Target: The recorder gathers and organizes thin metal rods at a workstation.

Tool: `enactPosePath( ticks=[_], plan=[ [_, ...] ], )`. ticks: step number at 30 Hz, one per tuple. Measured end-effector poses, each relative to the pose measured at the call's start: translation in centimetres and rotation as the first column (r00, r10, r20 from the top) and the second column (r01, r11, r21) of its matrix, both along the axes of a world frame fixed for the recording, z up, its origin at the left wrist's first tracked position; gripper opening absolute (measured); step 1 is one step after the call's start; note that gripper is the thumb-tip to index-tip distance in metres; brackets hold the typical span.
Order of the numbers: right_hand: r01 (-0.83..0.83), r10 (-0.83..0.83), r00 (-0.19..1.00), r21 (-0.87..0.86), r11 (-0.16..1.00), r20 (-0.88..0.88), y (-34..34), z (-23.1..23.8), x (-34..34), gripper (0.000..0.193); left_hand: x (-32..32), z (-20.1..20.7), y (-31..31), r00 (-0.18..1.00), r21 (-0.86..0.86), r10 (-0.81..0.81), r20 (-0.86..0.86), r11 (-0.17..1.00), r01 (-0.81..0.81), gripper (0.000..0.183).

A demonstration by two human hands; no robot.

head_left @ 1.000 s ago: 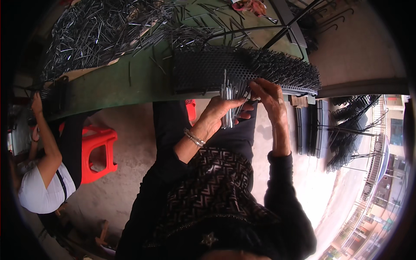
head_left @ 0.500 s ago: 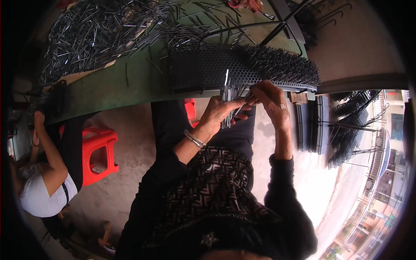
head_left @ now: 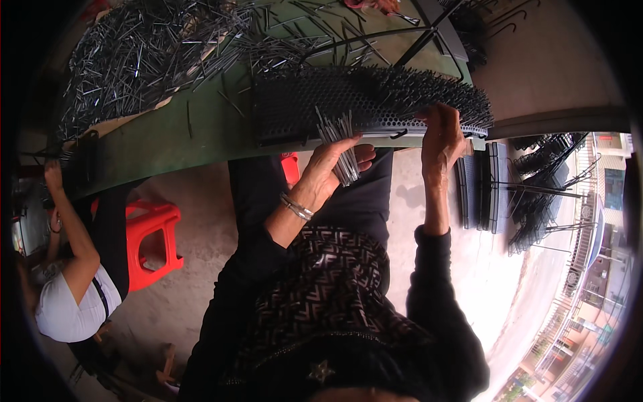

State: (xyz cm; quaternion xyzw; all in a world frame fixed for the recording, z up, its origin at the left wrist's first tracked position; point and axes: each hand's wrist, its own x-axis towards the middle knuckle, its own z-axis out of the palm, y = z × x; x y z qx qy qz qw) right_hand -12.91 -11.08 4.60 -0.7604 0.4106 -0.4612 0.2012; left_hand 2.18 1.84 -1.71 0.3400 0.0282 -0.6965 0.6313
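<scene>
A bundle of thin dark metal rods [head_left: 344,151] sits in my left hand [head_left: 323,167], thumb across it, just in front of a black perforated panel [head_left: 295,100]. Many similar rods [head_left: 435,94] stand packed in the holes on the panel's right part; its left holes show bare. My right hand [head_left: 442,137] reaches to the panel's front edge beside these standing rods. Its fingers are pinched together, and what lies between them is hidden.
Loose rods [head_left: 147,60] lie heaped at the far left of the green table [head_left: 154,137]. A co-worker in a white shirt [head_left: 77,305] is at the left, near a red stool [head_left: 154,244]. At right, more panels [head_left: 492,191] and dark wire pieces [head_left: 542,194] stand beyond the table.
My right hand has left the bundle in my left hand and moved right to the panel among the standing rods. My left hand has shifted slightly left, the bundle now tilted.
</scene>
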Motion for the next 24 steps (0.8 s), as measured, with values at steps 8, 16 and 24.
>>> enactPosePath(
  ticks=[8, 16, 24],
  plan=[
    [-0.037, 0.031, 0.995, -0.053, 0.998, -0.096, -0.1, -0.4, -0.1, 0.013, -0.2, -0.1, 0.0, 0.992, -0.037, 0.043, -0.12, 0.998, -0.048, 0.023],
    [0.001, 0.008, 0.991, 0.067, 0.998, -0.131, 0.9, 0.9, 0.3, 0.016, -0.2, -0.1, 0.5, 0.996, -0.004, -0.031, -0.08, 1.0, 0.031, 0.026],
    [-0.04, 0.039, 0.958, 0.001, 0.999, -0.284, -0.4, 0.3, 0.3, 0.012, -0.4, 0.1, 0.9, 1.0, -0.06, -0.013, 0.0, 0.998, 0.013, 0.022]
  ],
)
